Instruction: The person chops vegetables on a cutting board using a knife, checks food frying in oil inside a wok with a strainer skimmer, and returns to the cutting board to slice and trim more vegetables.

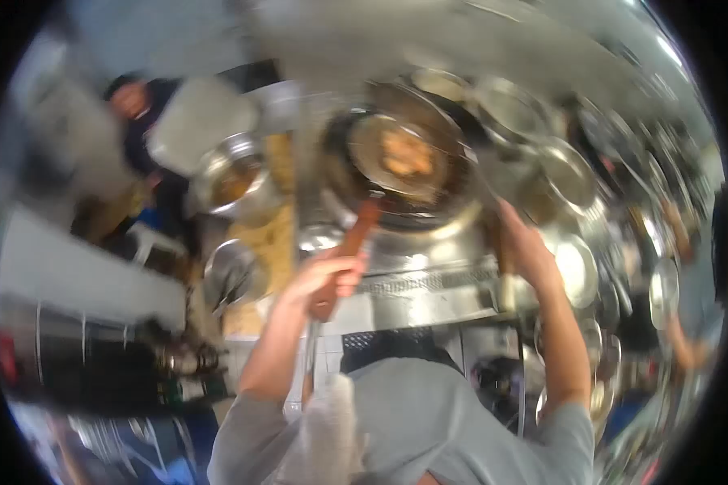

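My left hand (pixel 332 275) is wrapped round a thick reddish-brown handle (pixel 368 222), which points up towards a dark wok (pixel 340 174) on the stove. Golden-brown food pieces (pixel 407 153) lie in a round metal vessel (pixel 368 149) within the wok's outline; blur hides whether it is a strainer or a pan, and how the handle joins it. On the wok's right, my right hand (pixel 522 242) is closed on a long-handled metal utensil (pixel 484 179), its pale handle end (pixel 505 291) showing below. The utensil's head cannot be made out.
Left of the stove, a metal pot (pixel 239 141) with brownish contents and a smaller metal container (pixel 233 271) holding utensils stand on a yellowish board (pixel 281 234). Several metal bowls and pans (pixel 570 174) crowd the right. A person (pixel 137 105) is at far left; another person's arm (pixel 683 343) shows at right.
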Action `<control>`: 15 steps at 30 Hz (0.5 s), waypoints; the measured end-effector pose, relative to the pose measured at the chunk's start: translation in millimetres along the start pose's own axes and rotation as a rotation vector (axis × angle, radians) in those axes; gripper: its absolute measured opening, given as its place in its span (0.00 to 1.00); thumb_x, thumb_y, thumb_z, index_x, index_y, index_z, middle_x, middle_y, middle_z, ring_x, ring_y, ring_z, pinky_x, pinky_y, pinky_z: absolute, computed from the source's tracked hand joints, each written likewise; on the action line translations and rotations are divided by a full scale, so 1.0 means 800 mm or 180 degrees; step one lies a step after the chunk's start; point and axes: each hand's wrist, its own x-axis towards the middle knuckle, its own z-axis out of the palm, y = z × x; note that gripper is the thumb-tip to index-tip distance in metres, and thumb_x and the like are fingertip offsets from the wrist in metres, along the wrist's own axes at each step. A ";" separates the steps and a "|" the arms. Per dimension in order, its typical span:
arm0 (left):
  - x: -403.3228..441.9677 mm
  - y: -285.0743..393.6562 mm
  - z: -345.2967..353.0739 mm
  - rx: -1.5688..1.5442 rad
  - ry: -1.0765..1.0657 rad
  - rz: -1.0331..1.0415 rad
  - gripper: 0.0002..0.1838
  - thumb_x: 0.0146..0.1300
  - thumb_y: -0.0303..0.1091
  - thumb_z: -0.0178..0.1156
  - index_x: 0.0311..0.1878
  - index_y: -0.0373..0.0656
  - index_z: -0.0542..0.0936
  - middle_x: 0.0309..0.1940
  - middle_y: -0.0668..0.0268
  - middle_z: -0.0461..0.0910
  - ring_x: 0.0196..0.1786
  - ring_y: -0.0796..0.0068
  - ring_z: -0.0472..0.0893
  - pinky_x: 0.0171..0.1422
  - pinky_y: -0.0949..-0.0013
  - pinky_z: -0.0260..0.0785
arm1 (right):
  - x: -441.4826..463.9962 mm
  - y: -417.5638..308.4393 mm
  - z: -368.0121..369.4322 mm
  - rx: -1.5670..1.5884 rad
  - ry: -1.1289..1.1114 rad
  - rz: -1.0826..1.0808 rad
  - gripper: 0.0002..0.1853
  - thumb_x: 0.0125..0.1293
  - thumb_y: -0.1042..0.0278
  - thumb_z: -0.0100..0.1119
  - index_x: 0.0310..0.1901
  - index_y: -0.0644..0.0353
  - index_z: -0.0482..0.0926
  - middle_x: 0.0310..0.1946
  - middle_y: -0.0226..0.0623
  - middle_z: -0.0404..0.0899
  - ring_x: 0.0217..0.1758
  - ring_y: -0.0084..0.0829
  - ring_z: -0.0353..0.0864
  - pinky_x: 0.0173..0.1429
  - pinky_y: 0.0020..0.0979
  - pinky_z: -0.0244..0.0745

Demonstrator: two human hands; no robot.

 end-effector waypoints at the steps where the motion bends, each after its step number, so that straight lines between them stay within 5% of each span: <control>1: 0.006 -0.002 0.008 0.0102 -0.0076 -0.0066 0.15 0.72 0.31 0.59 0.57 0.38 0.73 0.24 0.76 0.67 0.23 0.87 0.64 0.23 0.77 0.56 | -0.012 0.023 0.002 0.0020 0.0240 -0.0511 0.37 0.61 0.87 0.44 0.75 0.58 0.59 0.58 0.58 0.75 0.57 0.57 0.78 0.59 0.50 0.74; 2: 0.018 -0.015 0.002 -0.0020 -0.0122 -0.0010 0.09 0.70 0.31 0.61 0.49 0.42 0.75 0.21 0.79 0.65 0.22 0.88 0.63 0.24 0.77 0.56 | -0.026 0.047 0.003 0.0002 0.0484 -0.1021 0.39 0.60 0.88 0.42 0.76 0.56 0.59 0.69 0.50 0.70 0.64 0.52 0.77 0.65 0.47 0.73; 4: 0.046 -0.037 -0.015 0.0206 -0.0316 0.0217 0.07 0.67 0.31 0.62 0.44 0.42 0.75 0.20 0.80 0.66 0.21 0.87 0.66 0.25 0.77 0.61 | -0.056 0.007 -0.038 -0.0279 0.0031 -0.0017 0.42 0.60 0.87 0.43 0.77 0.47 0.60 0.50 0.49 0.84 0.33 0.47 0.82 0.41 0.43 0.77; 5: 0.034 -0.027 0.006 0.0449 0.0096 0.0316 0.06 0.66 0.30 0.60 0.41 0.42 0.74 0.19 0.75 0.70 0.21 0.83 0.71 0.25 0.75 0.66 | -0.035 0.110 -0.003 -0.0799 0.0450 -0.0270 0.46 0.57 0.87 0.42 0.80 0.46 0.55 0.27 0.46 0.76 0.24 0.36 0.71 0.32 0.42 0.68; 6: 0.033 -0.026 0.013 0.0480 0.0145 0.0425 0.05 0.65 0.29 0.59 0.40 0.41 0.73 0.20 0.73 0.71 0.21 0.81 0.73 0.26 0.73 0.68 | -0.032 0.136 -0.008 -0.0556 0.0553 -0.0674 0.46 0.57 0.87 0.42 0.80 0.46 0.55 0.20 0.43 0.65 0.22 0.34 0.64 0.30 0.39 0.65; 7: 0.034 -0.025 0.020 0.0523 0.0101 0.0466 0.05 0.65 0.29 0.58 0.39 0.41 0.72 0.21 0.70 0.73 0.21 0.79 0.75 0.26 0.71 0.69 | -0.034 0.145 -0.011 -0.0417 0.0684 -0.1078 0.46 0.55 0.88 0.42 0.80 0.49 0.55 0.21 0.42 0.65 0.23 0.34 0.67 0.31 0.36 0.66; 9: 0.023 -0.030 0.044 0.0441 0.0208 0.0587 0.04 0.64 0.28 0.56 0.37 0.40 0.71 0.21 0.68 0.73 0.20 0.77 0.74 0.25 0.70 0.69 | -0.037 0.130 -0.015 -0.0588 0.0411 -0.0639 0.45 0.55 0.89 0.42 0.79 0.55 0.55 0.22 0.45 0.67 0.24 0.35 0.69 0.32 0.34 0.67; 11: 0.018 -0.040 0.059 0.0517 0.0283 0.0638 0.04 0.64 0.28 0.55 0.37 0.40 0.70 0.21 0.67 0.73 0.19 0.76 0.74 0.25 0.70 0.69 | 0.008 0.160 0.022 -0.0051 0.0596 -0.1457 0.45 0.55 0.90 0.43 0.78 0.58 0.55 0.23 0.48 0.68 0.24 0.37 0.70 0.33 0.34 0.67; 13: 0.016 -0.048 0.066 0.0758 0.0346 0.0711 0.04 0.64 0.28 0.54 0.38 0.40 0.70 0.21 0.67 0.73 0.19 0.76 0.74 0.25 0.70 0.69 | 0.026 0.166 0.039 0.0239 0.0645 -0.1556 0.44 0.55 0.90 0.44 0.78 0.60 0.56 0.25 0.51 0.70 0.24 0.37 0.71 0.33 0.34 0.68; 15: 0.007 -0.051 0.075 0.0808 0.0504 0.0639 0.05 0.65 0.28 0.54 0.39 0.40 0.69 0.21 0.67 0.72 0.19 0.76 0.73 0.24 0.69 0.68 | 0.029 0.150 0.042 0.0246 0.0472 -0.0963 0.43 0.56 0.89 0.44 0.77 0.60 0.56 0.28 0.56 0.74 0.25 0.38 0.71 0.33 0.33 0.69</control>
